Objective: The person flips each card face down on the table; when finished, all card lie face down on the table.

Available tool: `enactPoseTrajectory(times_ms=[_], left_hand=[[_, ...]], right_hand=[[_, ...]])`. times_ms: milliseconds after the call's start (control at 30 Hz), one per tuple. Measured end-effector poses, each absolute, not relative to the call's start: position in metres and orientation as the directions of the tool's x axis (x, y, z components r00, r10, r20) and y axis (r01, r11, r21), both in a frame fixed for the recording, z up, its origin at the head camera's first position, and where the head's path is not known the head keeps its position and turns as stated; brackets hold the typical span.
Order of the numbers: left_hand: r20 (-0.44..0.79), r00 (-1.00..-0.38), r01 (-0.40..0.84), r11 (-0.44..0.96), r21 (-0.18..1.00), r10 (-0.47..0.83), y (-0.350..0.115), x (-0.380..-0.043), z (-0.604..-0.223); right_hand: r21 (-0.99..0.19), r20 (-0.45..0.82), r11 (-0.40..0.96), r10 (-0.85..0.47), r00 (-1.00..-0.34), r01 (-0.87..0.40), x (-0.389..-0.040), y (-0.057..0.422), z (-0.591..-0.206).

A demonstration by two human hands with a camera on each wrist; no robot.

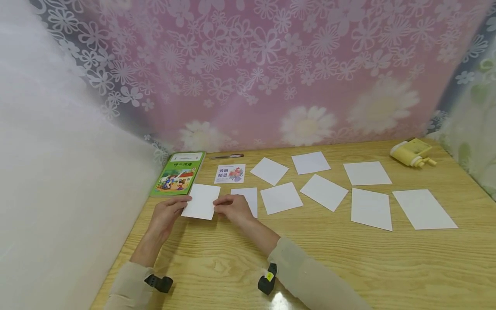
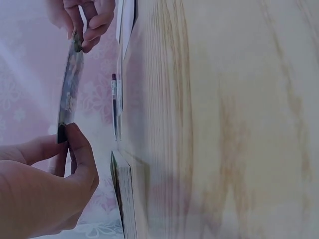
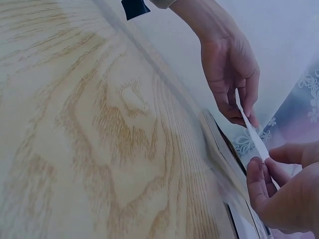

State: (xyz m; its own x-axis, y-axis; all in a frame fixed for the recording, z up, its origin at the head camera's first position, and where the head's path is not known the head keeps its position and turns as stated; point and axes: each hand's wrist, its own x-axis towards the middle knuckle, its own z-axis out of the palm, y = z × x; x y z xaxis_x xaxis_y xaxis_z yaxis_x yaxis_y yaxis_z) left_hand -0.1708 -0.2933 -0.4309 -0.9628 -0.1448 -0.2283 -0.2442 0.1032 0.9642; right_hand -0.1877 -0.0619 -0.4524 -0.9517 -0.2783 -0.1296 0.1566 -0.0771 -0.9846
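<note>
Between my two hands is a square card (image 1: 201, 201), its blank white side up in the head view. My left hand (image 1: 164, 217) pinches its left edge, while the fingers of my right hand (image 1: 235, 208) pinch the right edge. Seen from the left wrist, the card's other face (image 2: 71, 89) carries a dark printed pattern, and the card is held above the table. The right wrist view catches it as a thin white strip (image 3: 254, 134) between both hands. In the head view it overlaps the lower corner of a green picture-covered book (image 1: 176, 174).
Several white cards (image 1: 282, 198) lie spread across the wooden table (image 1: 232, 267), one partly behind my right hand. A printed flower card (image 1: 230, 173) lies face up beside the book. Behind it is a pen (image 1: 226, 156). A yellow device (image 1: 411, 152) sits at the back right.
</note>
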Motion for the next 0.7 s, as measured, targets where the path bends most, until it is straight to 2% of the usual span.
enactPoseTrajectory(times_ms=[100,400,700], left_hand=[[-0.228,-0.960,-0.251,0.139,0.958,-0.163,-0.2926,-0.1709,-0.4321],[-0.245,-0.953,-0.265,0.102,0.959,-0.176,-0.2939,-0.1698,-0.4364],[-0.237,-0.958,-0.267,0.191,0.945,-0.163,-0.2937,-0.1698,-0.4374]], right_hand=[[-0.985,-0.135,-0.069,-0.263,-0.955,0.158,-0.1886,-0.0619,-0.4519],[-0.985,-0.169,-0.005,-0.230,-0.958,0.175,-0.1921,-0.0622,-0.4505],[-0.984,-0.169,-0.019,-0.223,-0.960,0.177,-0.1964,-0.0629,-0.4512]])
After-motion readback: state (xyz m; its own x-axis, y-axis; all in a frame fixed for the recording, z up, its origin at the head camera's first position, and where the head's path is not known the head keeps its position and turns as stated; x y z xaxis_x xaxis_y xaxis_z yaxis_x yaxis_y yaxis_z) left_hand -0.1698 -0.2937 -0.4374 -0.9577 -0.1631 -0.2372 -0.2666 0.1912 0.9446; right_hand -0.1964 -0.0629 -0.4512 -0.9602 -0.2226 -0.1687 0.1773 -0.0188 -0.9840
